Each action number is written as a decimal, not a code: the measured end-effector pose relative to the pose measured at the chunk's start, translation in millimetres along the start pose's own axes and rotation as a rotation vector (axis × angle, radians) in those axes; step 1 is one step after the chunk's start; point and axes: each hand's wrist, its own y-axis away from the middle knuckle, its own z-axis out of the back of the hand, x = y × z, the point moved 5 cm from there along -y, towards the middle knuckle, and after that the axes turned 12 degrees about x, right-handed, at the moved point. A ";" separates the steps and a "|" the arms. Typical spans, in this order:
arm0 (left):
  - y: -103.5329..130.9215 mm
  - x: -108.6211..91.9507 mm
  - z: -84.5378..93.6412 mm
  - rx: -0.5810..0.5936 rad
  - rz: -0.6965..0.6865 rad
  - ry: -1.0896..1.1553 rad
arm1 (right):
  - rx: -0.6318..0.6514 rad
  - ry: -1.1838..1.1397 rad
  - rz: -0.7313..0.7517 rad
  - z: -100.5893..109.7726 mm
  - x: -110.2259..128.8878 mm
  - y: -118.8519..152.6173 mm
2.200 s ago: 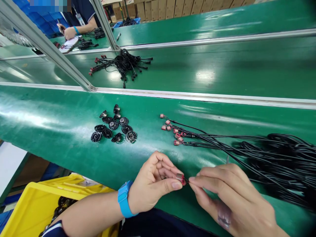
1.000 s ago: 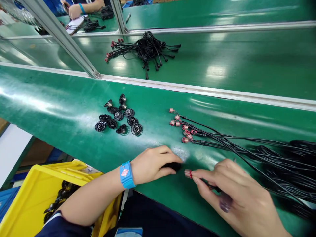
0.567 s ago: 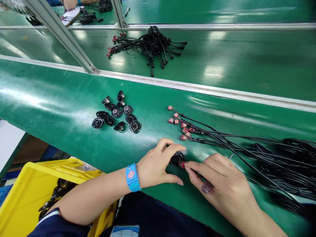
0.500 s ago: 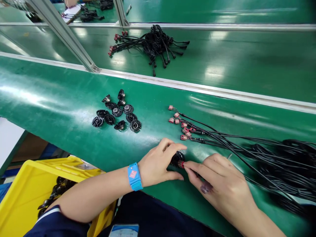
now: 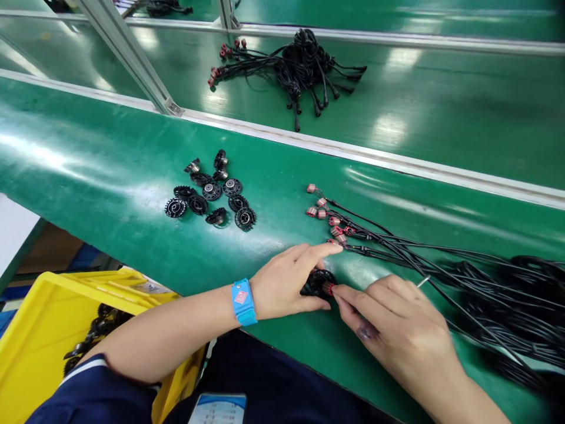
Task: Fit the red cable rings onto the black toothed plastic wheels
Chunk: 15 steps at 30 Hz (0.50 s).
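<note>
Nearest me, my left hand (image 5: 286, 282) pins a black toothed wheel (image 5: 318, 282) flat on the green table (image 5: 110, 171), fingers curled over its rim. My right hand (image 5: 397, 330) pinches a small red coil (image 5: 329, 288) against it, its black lead (image 5: 463, 318) trailing right. Both look light; the wheel rigid, best held by its rim, the coil delicate. Farther off lie loose wheels (image 5: 212, 197).
</note>
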 end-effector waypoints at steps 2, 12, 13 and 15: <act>-1.4 -2.5 2.3 0.037 -0.041 0.028 | 0.012 0.023 0.028 1.4 -0.7 1.2; -1.7 -1.8 -3.7 0.049 -0.107 0.087 | 0.112 0.047 0.119 4.6 -0.1 8.3; -2.0 -1.5 -4.5 0.046 -0.107 0.100 | 0.119 0.046 0.118 4.6 -0.4 8.0; -2.4 -2.0 -5.7 0.045 -0.115 0.113 | 0.123 0.048 0.114 5.3 -0.7 6.7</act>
